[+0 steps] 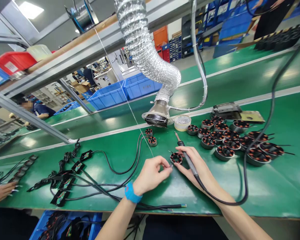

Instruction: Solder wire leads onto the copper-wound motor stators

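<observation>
My right hand is closed around a soldering iron, whose tip points up and away over the bench. The fingers of that same hand also steady a small round motor stator with copper windings. Just left of the stator, my left hand, with a blue wristband, is pinched closed. A thin solder wire runs down from a spool overhead into this hand; its end at the fingertips is too small to make out.
More stators cluster on the right, beside a round tin. A foil duct hangs ahead. Black cables with small boards lie left, two joined to stators. The iron's cord loops right. A co-worker's hand is far left.
</observation>
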`<state>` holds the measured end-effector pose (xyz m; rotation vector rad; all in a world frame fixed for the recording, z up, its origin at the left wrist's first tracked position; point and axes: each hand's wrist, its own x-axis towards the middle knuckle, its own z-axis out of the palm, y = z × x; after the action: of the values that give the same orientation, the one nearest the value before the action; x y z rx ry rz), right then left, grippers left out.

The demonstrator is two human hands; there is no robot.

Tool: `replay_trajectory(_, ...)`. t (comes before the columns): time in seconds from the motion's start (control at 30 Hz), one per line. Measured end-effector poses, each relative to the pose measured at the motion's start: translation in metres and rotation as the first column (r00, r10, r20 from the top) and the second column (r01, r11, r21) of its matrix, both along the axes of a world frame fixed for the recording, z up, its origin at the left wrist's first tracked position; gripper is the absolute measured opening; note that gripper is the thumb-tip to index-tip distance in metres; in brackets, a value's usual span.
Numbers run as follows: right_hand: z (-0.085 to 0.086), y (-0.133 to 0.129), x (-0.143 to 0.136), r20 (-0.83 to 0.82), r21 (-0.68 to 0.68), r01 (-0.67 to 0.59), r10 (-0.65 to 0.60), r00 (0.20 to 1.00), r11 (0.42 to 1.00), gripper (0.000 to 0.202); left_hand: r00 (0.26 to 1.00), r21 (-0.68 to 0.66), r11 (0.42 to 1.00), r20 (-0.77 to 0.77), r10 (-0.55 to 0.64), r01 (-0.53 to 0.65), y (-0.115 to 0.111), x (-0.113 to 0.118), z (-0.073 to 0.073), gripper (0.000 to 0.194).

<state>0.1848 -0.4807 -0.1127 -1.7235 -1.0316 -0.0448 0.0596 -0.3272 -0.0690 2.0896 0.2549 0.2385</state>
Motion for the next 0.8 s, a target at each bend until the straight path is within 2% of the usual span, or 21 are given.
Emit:
replay_trajectory(0.03,-0.001,0.001,0.0,-0.01,0.004,-0.027,0.027,1.0,1.0,0.046,0.999,-0.153,0.988,0.009,0.032,-0.03,0.007,0.003,0.003,0.019)
replay_trajectory(0.1,0.0,0.004,-0.001,-0.03,0.013,-0.093,0.094,0.995,0.996,0.046,0.997,-0.41,0.91,0.018,0.069,-0.055,0.018,0.01,0.006,0.031)
replay_trajectory(0.2,0.008,0.008,-0.005,-0.053,0.048,-0.154,0.156,0.986,0.987,0.045,0.994,-0.591,0.803,0.022,0.106,-0.073,0.027,0.021,0.005,0.036)
replay_trajectory(0.27,0.015,0.009,-0.008,-0.08,0.089,-0.136,0.143,0.986,0.987,0.043,0.99,-0.616,0.783,0.037,0.138,-0.086,0.028,0.025,0.002,0.036)
replay_trajectory(0.4,0.027,0.015,-0.013,-0.153,0.191,-0.078,0.108,0.982,0.978,0.036,0.991,-0.578,0.813,0.054,0.121,-0.068,0.024,0.021,-0.002,0.034)
replay_trajectory(0.63,0.034,0.032,-0.028,-0.273,0.31,-0.029,0.118,0.955,0.95,0.027,0.993,-0.506,0.861,0.07,0.093,-0.045,0.023,0.012,-0.001,0.029)
replay_trajectory(0.8,0.035,0.039,-0.04,-0.34,0.394,0.028,0.118,0.933,0.919,0.024,0.986,-0.545,0.838,0.122,0.109,-0.025,0.023,0.006,-0.001,0.027)
